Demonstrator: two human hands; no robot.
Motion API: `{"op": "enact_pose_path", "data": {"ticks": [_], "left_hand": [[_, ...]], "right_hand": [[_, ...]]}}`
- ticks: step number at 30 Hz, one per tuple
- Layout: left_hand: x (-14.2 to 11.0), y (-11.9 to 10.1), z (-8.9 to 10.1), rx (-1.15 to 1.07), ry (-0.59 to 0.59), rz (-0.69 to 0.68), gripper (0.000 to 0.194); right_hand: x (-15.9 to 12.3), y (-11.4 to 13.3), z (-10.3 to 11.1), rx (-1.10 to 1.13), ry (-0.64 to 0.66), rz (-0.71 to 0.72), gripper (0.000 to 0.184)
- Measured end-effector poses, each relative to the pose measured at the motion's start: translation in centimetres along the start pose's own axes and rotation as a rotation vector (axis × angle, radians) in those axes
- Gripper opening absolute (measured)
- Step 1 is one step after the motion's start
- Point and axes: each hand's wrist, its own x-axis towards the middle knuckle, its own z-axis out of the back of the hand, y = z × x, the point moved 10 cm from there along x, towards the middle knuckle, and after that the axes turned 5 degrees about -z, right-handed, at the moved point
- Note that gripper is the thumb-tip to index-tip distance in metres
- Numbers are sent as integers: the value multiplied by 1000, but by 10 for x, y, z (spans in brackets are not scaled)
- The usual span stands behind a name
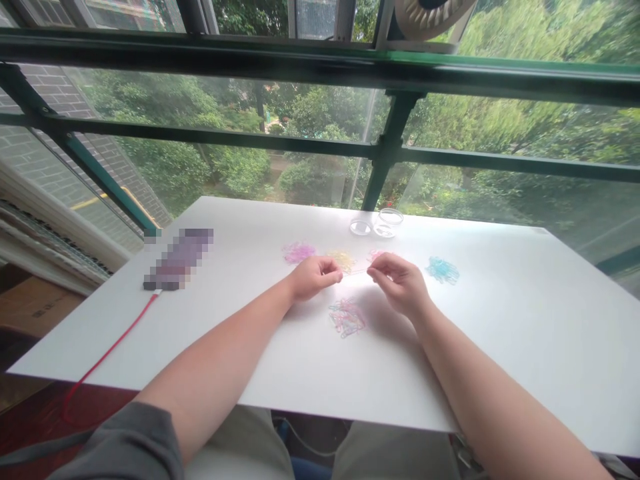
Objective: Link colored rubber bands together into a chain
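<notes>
My left hand is closed in a pinch above the white table, just in front of a yellow pile of paper clips. Opposite it, my right hand pinches too, partly covering a pink pile of paper clips. A faint thin pinkish line shows between the fingertips; whether the hands hold it I cannot tell. Nearer to me lies a mixed pile of paper clips in several colours. A purple pile is beyond my left hand, and a blue pile sits to the right of my right hand.
At the table's far edge stand a clear round container and a round lid. A blurred-out device with a red cable lies on the left. Windows with green bars rise behind the table.
</notes>
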Motion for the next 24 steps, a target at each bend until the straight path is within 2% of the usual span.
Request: {"op": "enact_pose_path", "data": {"ticks": [3,7,9,13,15,21,24], "left_hand": [[-1,0,-1,41,6,11,20],[-5,-4,-6,117,34,25,21],[-6,-7,-11,137,70,15,19],[-6,-10,-12,180,84,-7,18],[-5,-12,-11,221,59,-25,19],[-7,-20,-15,343,33,-76,20],[-9,-21,-16,364,47,-68,20]], "right_hand": [[2,-9,6,14,-25,-54,14],[0,4,-16,-70,119,30,16],[-1,9,-20,-98,147,65,16],[3,1,0,-114,26,15,16],[5,-4,2,-111,26,-4,16],[0,7,-27,-143,204,55,11],[0,7,-25,-202,197,55,11]]}}
